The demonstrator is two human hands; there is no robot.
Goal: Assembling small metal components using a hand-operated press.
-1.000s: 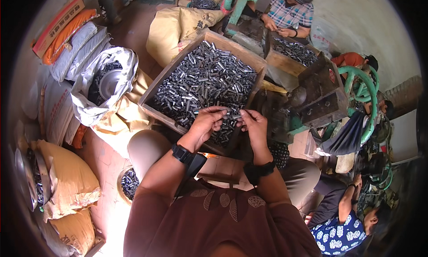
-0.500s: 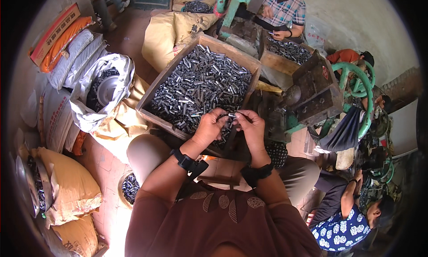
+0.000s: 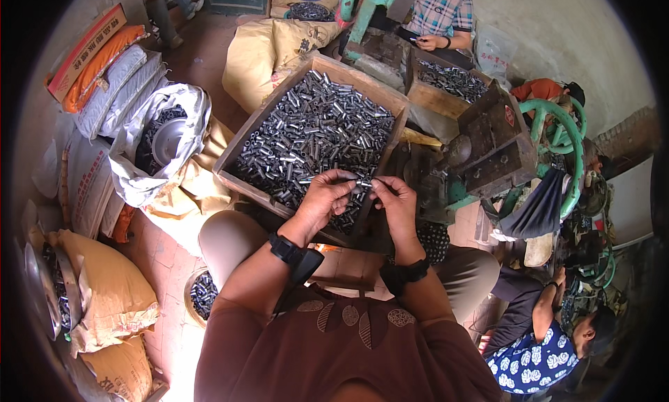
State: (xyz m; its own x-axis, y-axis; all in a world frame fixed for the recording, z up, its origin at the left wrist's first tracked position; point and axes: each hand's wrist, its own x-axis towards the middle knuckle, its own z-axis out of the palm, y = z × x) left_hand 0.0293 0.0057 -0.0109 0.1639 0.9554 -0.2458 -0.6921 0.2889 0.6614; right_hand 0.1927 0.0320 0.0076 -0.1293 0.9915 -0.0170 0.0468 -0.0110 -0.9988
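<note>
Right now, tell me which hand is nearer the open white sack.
Left. The left hand is to the right of the open white sack; the right hand is farther right.

A wooden tray (image 3: 251, 193) stood in the middle of the scene, carrying a dense, jumbled spread of small metal tubes (image 3: 313, 130) between its 4 sides, lying at all angles. At the far right, a 2nd wooden box (image 3: 435, 101) held more metal pieces (image 3: 453, 81). The reddish paved floor (image 3: 164, 252) bore 1 round container (image 3: 187, 301) of metal pieces at the near left, 1 open white sack (image 3: 129, 175) farther along the left, and 1 large tan sack (image 3: 247, 60) at the tray's far left.
</note>
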